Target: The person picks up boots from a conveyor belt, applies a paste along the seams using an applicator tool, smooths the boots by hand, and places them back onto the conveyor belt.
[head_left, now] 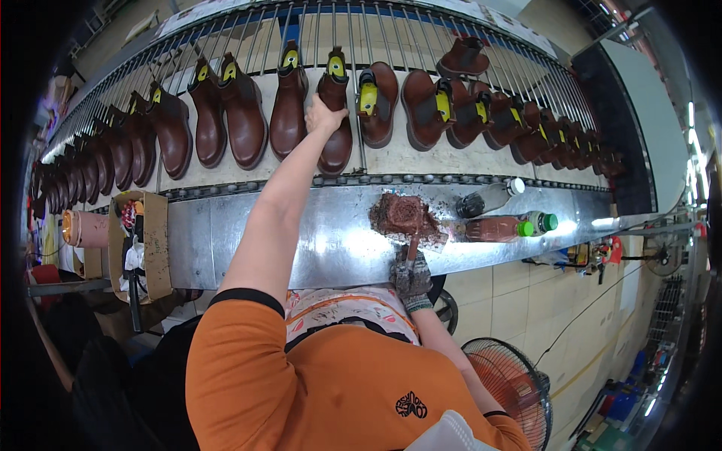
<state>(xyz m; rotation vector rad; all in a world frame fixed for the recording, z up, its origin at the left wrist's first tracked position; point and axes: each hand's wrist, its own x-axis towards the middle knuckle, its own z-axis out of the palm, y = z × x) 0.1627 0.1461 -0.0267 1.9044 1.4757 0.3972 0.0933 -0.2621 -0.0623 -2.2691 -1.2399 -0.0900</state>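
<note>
My bare left hand point(323, 116) is closed round the shaft of a dark brown ankle boot point(337, 146), its arm stretched far forward. The boot stands upright in a row, toe toward me, with a yellow label inside its opening. Close to its left is another brown boot point(289, 113). My right hand point(411, 278), in a dirty grey knitted glove, is at the near edge of the metal ledge. It grips a brown-stained stick-like handle point(412, 246); what its far end is cannot be made out. That end points to a brown-caked square container point(404, 213) on a smeared patch.
Long rows of brown boots point(171, 128) stand on a conveyor point(481, 158) edged by a chain. On the metal ledge point(331, 240) lie a clear bottle point(490, 198) and a brown-filled bottle point(496, 229). A cardboard box point(154, 248) is at left; a fan point(508, 383) stands low at right.
</note>
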